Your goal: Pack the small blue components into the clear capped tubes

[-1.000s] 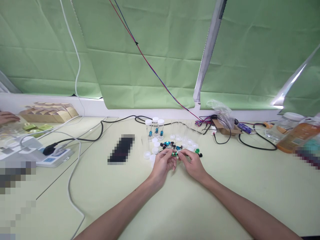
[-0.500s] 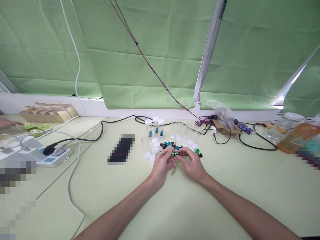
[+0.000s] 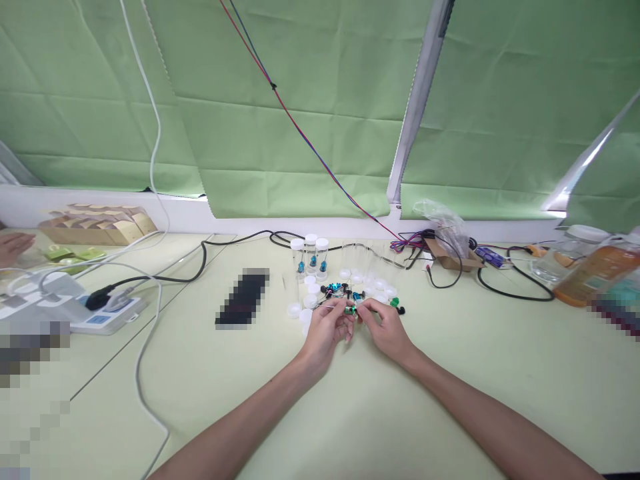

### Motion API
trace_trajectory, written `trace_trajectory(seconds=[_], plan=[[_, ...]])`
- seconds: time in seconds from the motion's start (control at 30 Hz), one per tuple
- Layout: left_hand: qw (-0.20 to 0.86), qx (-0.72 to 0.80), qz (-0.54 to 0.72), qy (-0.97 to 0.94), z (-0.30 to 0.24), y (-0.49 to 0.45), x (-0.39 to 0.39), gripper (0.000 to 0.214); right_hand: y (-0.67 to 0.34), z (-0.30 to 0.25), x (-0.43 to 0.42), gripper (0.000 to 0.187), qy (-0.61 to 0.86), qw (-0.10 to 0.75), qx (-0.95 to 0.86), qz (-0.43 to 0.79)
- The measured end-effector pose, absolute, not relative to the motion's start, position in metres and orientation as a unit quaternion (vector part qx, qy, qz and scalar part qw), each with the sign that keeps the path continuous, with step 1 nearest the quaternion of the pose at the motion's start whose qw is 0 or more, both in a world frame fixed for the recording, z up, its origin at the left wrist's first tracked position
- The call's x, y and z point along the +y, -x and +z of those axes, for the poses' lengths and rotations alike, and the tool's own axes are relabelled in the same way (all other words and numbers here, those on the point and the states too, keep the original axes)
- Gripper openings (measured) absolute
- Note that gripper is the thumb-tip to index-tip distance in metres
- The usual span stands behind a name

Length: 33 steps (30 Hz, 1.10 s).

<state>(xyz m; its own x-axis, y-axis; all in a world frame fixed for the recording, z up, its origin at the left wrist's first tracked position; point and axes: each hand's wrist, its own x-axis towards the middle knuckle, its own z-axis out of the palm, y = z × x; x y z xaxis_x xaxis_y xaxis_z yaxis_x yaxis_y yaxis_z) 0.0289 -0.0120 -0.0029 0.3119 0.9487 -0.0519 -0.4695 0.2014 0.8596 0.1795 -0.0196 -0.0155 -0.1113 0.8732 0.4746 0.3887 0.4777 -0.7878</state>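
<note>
My left hand (image 3: 324,330) and my right hand (image 3: 384,327) meet over the pale green table (image 3: 450,373), fingertips pinched together on a small green component (image 3: 349,309) with thin wire leads. Just beyond my fingers lies a heap of small blue, black and green components (image 3: 345,291) among loose white caps (image 3: 305,301). Behind them stand three capped clear vials (image 3: 311,257), each with a blue part inside, and several empty clear vials (image 3: 367,257).
A blurred dark flat object (image 3: 243,298) lies left of the hands. Black cables (image 3: 200,263) run to a white power strip (image 3: 95,310) at the left. A cardboard piece with wires (image 3: 450,257), jars and bottles (image 3: 590,267) sit at the right. Another person's hand (image 3: 11,245) shows far left.
My right fingers shifted slightly on the green component, closing back toward the left hand. The other person's hand at the far left moved a little.
</note>
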Motion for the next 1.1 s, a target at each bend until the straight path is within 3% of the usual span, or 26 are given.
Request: trace_trajectory(seconds=[0.17, 0.67, 0.97, 1.1], plan=[[0.701, 0.312, 0.515, -0.382, -0.0025, -0.0283, -0.0102, 0.028, -0.1798, -0.0182, -0.0205, 0.015, 0.433, 0.516, -0.700, 0.238], [0.702, 0.316, 0.510, -0.383, -0.0031, -0.0289, -0.0103, 0.026, -0.1810, -0.0185, -0.0187, 0.014, 0.426, 0.500, -0.714, 0.242], [0.709, 0.313, 0.502, -0.384, -0.0029, -0.0296, -0.0116, 0.025, -0.1799, -0.0160, -0.0205, 0.035, 0.448, 0.481, -0.713, 0.245], [0.707, 0.313, 0.504, -0.384, -0.0029, -0.0287, -0.0104, 0.026, -0.1801, -0.0183, -0.0194, 0.026, 0.443, 0.498, -0.704, 0.246]])
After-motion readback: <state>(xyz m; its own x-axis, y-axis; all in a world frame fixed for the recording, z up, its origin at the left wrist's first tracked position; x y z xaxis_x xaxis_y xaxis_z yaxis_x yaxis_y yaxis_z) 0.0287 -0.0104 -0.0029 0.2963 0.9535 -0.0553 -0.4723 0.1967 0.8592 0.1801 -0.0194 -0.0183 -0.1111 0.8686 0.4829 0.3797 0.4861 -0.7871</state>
